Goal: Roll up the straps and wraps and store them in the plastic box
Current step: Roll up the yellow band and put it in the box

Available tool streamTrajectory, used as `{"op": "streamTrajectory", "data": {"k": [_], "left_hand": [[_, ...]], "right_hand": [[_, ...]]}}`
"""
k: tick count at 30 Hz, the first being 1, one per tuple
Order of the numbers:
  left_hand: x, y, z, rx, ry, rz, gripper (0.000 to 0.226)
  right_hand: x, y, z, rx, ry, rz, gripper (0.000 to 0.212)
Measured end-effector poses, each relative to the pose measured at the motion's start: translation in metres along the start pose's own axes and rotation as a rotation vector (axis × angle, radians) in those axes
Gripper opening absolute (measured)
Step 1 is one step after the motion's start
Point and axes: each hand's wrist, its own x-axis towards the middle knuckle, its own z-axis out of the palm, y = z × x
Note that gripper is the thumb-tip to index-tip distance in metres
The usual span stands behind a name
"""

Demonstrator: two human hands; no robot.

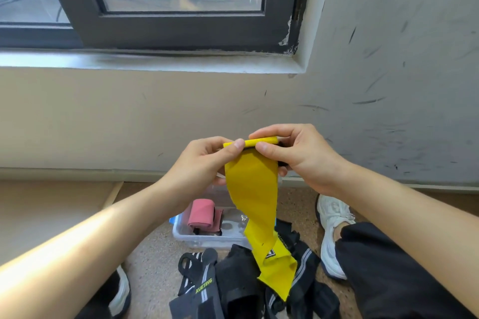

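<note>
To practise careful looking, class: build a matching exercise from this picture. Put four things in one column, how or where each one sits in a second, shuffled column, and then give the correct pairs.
Things
1. yellow wrap
2. pink wrap
3. black straps
4. white shoe

States
a. rolled up, lying in the plastic box
b. heaped loose on the floor
c. pinched at its rolled top end by the left hand and right hand, the rest hanging down
d. worn on a foot, to the right of the box

Pairs: 1-c, 2-a, 3-b, 4-d
</note>
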Motion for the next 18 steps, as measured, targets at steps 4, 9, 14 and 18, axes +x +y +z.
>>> {"op": "streamTrajectory", "data": {"k": [4, 9, 14, 18], "left_hand": [[-0.002, -0.004, -0.004, -0.023, 0.006, -0.008, 0.029], [-0.004, -0.006, -0.010, -0.041, -0.016, 0.062, 0.017], [-0.004, -0.010, -0.013, 0.008, 0.012, 0.194, 0.023], [-0.005, -0.012, -0.013, 0.069, 0.042, 0.276, 0.019]], "right_hand": [[0.000, 0.000, 0.002, -0.066, -0.023, -0.053, 0.021], [-0.001, -0.001, 0.003, -0.181, -0.047, -0.084, 0.031], [0.002, -0.004, 0.003, -0.031, -0.097, 0.079, 0.045], [0.004, 0.000, 0.001, -0.054, -0.154, 0.081, 0.038]]}}
